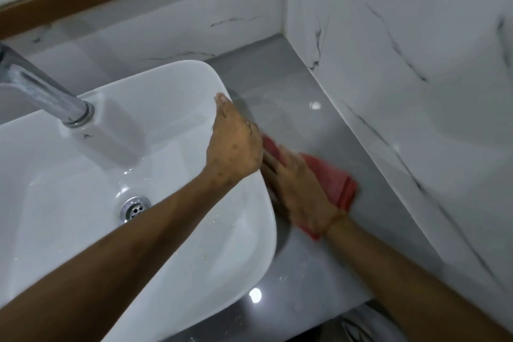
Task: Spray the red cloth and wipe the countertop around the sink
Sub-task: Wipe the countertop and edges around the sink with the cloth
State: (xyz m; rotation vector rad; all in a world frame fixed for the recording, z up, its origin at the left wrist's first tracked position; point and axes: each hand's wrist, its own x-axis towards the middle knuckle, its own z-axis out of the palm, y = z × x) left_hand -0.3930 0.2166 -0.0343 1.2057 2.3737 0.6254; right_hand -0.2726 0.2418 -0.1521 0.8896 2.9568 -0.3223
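The folded red cloth (330,183) is pressed flat under the right hand (298,191) on the glossy grey counter (299,97), just beside the white ceramic sink (249,230), so the strip along the rim is wiped. No closed grip is used; the palm is spread on it. The left hand (233,147) is rested open on the sink edge, likely for bracing.

**Both arms reach forward, hands side by side**

The left hand (234,144) lies palm down, fingers together and extended, its forearm angled in from the lower left. The right hand (298,191), blurred, is flattened palm down, with its forearm entering from the lower right.
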